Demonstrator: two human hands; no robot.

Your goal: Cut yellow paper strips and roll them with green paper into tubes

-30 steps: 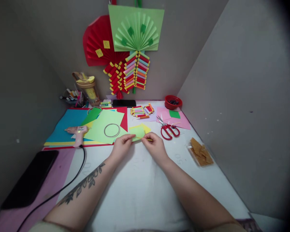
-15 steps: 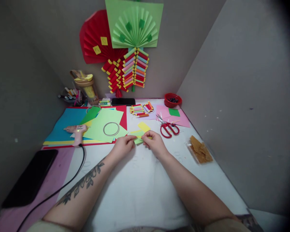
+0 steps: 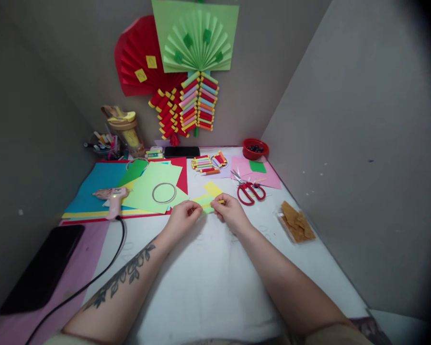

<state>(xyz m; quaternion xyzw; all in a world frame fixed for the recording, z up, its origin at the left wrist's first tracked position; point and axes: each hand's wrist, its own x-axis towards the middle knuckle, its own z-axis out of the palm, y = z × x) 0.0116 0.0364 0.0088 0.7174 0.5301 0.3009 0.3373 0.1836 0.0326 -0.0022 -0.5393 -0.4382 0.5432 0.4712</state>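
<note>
My left hand (image 3: 182, 218) pinches the left end of a small light-green paper piece (image 3: 207, 209), thumb and index finger together. A narrow yellow strip lies along this paper. At its right end my right hand (image 3: 231, 213) is closed in a pinch, and a yellow tip (image 3: 221, 201) shows by its fingers. Both hands are low over the white table, a short gap apart. Just beyond them lies a flat yellow paper piece (image 3: 213, 188). Red-handled scissors (image 3: 250, 193) rest to the right of my right hand, blades partly apart.
Coloured sheets (image 3: 149, 187) are stacked at left with a ring (image 3: 164, 193) on top. A pink glue gun (image 3: 115, 203) trails a black cable. Rolled paper tubes (image 3: 202, 163), a red bowl (image 3: 255, 149) and a clear box of brown pieces (image 3: 296, 223) stand around. Paper fans (image 3: 201, 40) hang on the wall.
My left hand's index finger, stretched along the paper before, is now bent into a pinch at its left end. My right hand stays nearly in place. The camera view shifts slightly.
</note>
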